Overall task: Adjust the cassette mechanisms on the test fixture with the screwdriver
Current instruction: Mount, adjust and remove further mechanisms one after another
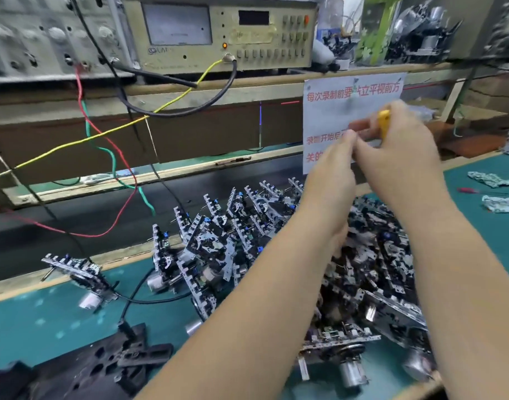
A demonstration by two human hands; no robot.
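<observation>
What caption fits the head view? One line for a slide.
Both hands raised over piled cassette mechanisms, right hand gripping a yellow-handled screwdriver.

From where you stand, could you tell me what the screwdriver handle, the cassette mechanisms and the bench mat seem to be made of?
Screwdriver handle: probably plastic, given its smooth, uniform, opaque yellow; motion blur leaves the finish uncertain.
Cassette mechanisms: mostly stamped sheet metal, silvery and glinting, with notched edges and small blue and black parts that are likely plastic.
Bench mat: looks like rubber or vinyl, flat matte teal with soft reflections.
</observation>
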